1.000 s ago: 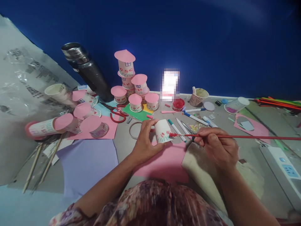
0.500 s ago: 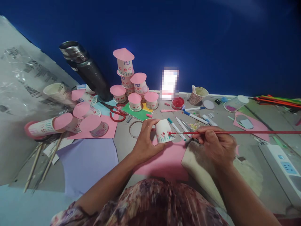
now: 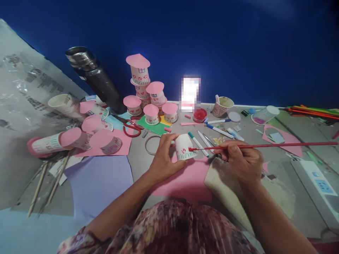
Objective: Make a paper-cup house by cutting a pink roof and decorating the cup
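Observation:
A white paper cup (image 3: 182,143) is tilted upside down in my left hand (image 3: 165,157), whose thumb and fingers close around its side. Green grass strokes and small red flowers mark the cup near its rim. My right hand (image 3: 243,160) pinches a long red paintbrush (image 3: 265,145). The brush's red tip touches the cup's wall among the flowers. Below the cup lies a pink paper sheet (image 3: 182,181). Beyond it stands an open tub of red paint (image 3: 199,115), with several markers (image 3: 219,131) lying nearer.
Decorated cups with pink cone roofs (image 3: 138,61) are stacked at the back. More lie on the left, near red-handled scissors (image 3: 132,128) and a black flask (image 3: 97,79). A bright blurred screen (image 3: 190,93) leans on the wall. A power strip (image 3: 317,187) lies right.
The brush's far end has risen a little, and its tip has shifted slightly left on the cup. My left hand and the cup have hardly moved.

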### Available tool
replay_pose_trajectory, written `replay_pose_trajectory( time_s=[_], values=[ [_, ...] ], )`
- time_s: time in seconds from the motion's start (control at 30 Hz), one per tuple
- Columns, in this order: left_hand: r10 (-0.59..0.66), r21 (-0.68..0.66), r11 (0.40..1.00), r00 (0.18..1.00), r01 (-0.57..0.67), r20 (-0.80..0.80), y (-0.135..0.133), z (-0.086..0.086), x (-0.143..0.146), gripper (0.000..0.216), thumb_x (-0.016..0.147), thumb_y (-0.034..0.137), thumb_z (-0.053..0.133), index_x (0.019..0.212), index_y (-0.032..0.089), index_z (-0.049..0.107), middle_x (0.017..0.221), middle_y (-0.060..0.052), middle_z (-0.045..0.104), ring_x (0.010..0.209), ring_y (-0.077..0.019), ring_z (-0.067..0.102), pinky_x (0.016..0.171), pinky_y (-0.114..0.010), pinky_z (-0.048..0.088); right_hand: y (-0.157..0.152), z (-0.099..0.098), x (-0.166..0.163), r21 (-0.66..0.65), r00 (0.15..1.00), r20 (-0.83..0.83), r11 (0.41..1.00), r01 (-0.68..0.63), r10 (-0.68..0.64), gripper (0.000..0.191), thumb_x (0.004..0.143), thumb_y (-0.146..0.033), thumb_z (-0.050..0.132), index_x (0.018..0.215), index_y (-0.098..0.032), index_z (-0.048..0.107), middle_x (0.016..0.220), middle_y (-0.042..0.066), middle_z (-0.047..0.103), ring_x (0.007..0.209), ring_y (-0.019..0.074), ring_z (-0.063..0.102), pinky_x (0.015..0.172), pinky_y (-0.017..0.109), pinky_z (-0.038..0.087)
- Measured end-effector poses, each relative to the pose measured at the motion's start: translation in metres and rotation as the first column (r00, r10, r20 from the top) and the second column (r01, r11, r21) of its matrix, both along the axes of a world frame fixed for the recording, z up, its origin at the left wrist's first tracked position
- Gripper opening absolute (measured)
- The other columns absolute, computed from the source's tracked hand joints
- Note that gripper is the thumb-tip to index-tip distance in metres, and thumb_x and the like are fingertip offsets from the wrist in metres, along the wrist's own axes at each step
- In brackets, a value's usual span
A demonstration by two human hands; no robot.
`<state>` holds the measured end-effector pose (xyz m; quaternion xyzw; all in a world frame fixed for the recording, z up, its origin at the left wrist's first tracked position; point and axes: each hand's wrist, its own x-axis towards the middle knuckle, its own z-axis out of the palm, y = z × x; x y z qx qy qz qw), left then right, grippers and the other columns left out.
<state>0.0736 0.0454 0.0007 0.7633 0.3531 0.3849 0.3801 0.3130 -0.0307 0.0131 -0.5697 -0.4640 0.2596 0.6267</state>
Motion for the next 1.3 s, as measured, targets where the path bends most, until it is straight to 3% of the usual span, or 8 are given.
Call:
replay_pose_trajectory(
  time_s=[0.53,1.1,1.3],
  values=[
    [-0.005,-0.032,0.999,1.0,0.005,0.007,0.0,0.0,0.0,0.071,0.076,0.025,0.082,0.14,0.028,0.05,0.138,-0.01,0.053,0.13,-0.0289,0.054,0.101,-0.044,0.06,-0.001,0.002,0.002,0.016,0.998,0.069,1.0,-0.002,0.001,0.023,0.102,-0.04,0.069,0.089,-0.025,0.082,0.071,0.001,0.078,0.053,0.0142,0.06,0.054,0.031,0.05],
    [-0.02,-0.046,0.999,0.999,0.022,0.031,0.001,-0.002,-0.001,0.074,0.074,0.017,0.08,0.141,0.027,0.05,0.142,-0.01,0.053,0.133,-0.0276,0.055,0.104,-0.043,0.06,0.001,0.001,0.007,0.021,0.998,0.057,1.0,-0.004,0.003,0.023,0.101,-0.041,0.069,0.09,-0.024,0.082,0.072,0.002,0.078,0.053,0.0131,0.059,0.054,0.029,0.049],
    [-0.041,-0.079,0.996,0.997,0.046,0.066,0.002,-0.002,0.0,0.073,0.076,0.017,0.079,0.142,0.027,0.049,0.143,-0.01,0.054,0.133,-0.0271,0.057,0.105,-0.043,0.06,0.002,0.003,0.011,0.064,0.999,0.006,0.997,0.05,-0.051,0.027,0.099,-0.043,0.072,0.087,-0.021,0.081,0.07,0.004,0.078,0.052,0.0135,0.059,0.051,0.028,0.048]
  ],
)
